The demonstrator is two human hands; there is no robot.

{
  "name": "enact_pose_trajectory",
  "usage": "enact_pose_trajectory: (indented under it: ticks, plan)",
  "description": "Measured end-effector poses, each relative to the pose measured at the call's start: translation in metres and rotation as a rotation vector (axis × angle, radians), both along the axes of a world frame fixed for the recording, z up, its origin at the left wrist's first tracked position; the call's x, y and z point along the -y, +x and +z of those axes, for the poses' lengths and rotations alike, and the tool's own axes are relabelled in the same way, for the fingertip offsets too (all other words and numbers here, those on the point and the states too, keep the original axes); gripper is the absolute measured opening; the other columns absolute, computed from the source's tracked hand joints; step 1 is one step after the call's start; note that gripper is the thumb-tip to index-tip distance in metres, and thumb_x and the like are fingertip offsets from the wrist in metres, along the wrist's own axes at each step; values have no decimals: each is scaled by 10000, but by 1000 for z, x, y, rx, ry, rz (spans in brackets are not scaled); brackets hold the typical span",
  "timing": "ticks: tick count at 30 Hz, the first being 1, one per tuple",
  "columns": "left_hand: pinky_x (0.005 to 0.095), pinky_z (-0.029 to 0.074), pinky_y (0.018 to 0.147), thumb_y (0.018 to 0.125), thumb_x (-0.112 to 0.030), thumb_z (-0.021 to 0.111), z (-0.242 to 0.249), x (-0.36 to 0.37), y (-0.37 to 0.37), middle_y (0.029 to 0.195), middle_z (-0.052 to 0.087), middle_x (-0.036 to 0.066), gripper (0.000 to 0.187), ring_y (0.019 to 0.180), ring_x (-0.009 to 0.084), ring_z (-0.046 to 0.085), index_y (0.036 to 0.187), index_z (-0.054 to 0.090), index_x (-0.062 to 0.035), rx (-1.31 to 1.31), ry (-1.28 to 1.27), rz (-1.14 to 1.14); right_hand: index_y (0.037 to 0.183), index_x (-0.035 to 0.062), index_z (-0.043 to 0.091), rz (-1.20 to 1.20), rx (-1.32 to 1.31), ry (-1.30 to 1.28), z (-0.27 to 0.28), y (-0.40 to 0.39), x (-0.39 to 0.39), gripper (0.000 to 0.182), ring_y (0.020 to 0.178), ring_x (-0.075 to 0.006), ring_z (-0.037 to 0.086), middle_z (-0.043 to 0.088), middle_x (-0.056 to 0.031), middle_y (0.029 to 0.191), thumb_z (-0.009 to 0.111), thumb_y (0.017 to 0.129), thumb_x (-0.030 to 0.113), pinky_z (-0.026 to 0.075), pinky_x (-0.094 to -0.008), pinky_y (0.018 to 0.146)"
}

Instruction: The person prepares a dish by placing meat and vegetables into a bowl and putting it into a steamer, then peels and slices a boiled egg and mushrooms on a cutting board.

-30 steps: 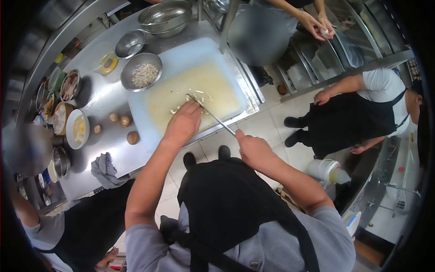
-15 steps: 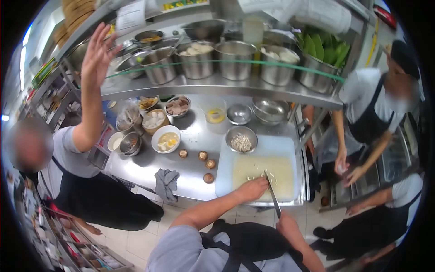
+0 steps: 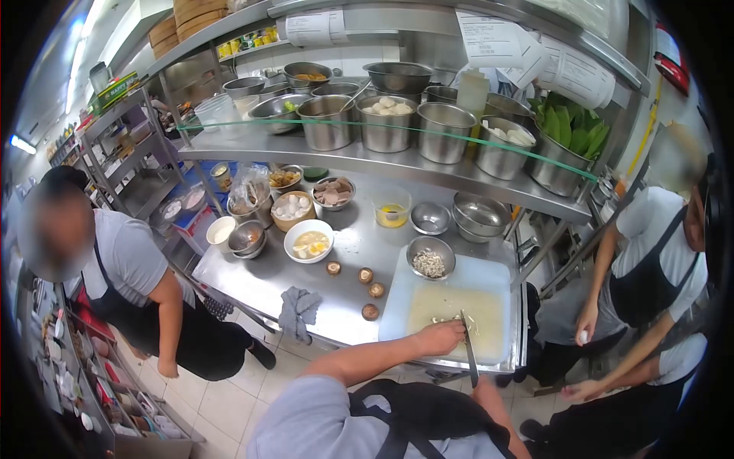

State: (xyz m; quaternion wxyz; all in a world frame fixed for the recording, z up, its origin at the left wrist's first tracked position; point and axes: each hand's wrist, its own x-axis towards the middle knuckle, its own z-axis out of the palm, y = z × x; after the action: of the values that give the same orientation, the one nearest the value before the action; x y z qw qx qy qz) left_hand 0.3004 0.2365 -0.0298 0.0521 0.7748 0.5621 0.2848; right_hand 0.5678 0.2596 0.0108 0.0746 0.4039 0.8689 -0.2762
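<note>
On the cutting board (image 3: 394, 302) lies a wet, yellowish patch with small pale pieces. My left hand (image 3: 442, 337) is closed on the board beside the blade tip; what its fingers hold is too small to make out. The handle of a knife (image 3: 469, 353) is in my right hand (image 3: 486, 392), at the board's near edge, with the blade pointing away from me. A metal bowl of chopped pale pieces (image 3: 430, 258) rests at the board's far side. Several brown mushrooms (image 3: 370, 312) sit left of the board.
A grey cloth (image 3: 300, 309) hangs at the table's front edge. Behind it stand a white bowl with eggs (image 3: 310, 242) and other bowls. Metal pots (image 3: 325, 126) line the shelf above. One person (image 3: 145, 275) stands at left, others (image 3: 650, 260) at right.
The view has shifted, so the table sits lower and further right. The person at left has lowered a raised arm. My hands remain at the board with the knife.
</note>
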Motion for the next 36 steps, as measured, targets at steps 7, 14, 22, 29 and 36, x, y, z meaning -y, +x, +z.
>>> enact_pose_trajectory:
  ticks: [7,14,22,29,36]
  plan:
    - [399,489,1009,836,-76,599,0,2,0,1120,634,136,236,1152,308,579,1040,679,11,2,44,-10,1077,-43,508,-57,97,30,9,-9,5,267,901,-506,663,673,-330,873,581,847,71,520,-575,851]
    - [403,505,974,848,-78,601,0,2,-1,1107,642,143,211,1137,311,586,1021,674,18,15,65,-22,1048,-36,497,-35,89,37,8,-8,5,260,860,-512,666,676,-325,859,598,834,74,529,-574,817]
    - [410,499,987,829,-75,594,-11,0,1,1094,643,147,221,1127,327,591,1016,681,4,44,64,-1,1086,-48,491,6,120,40,14,-7,4,342,876,-507,668,677,-330,875,642,830,120,532,-575,807]
    - [413,495,987,821,-90,591,-18,-3,2,1058,651,136,197,1095,324,602,963,706,-13,117,51,30,1120,-60,488,6,114,28,4,-7,0,357,886,-507,661,676,-322,888,622,829,97,528,-564,803]
    - [406,496,991,812,-90,583,-21,-3,2,1048,646,136,176,1130,315,591,923,694,-9,28,38,26,1174,-80,507,-30,36,59,13,-7,9,403,843,-505,648,667,-307,856,597,803,49,519,-555,749]
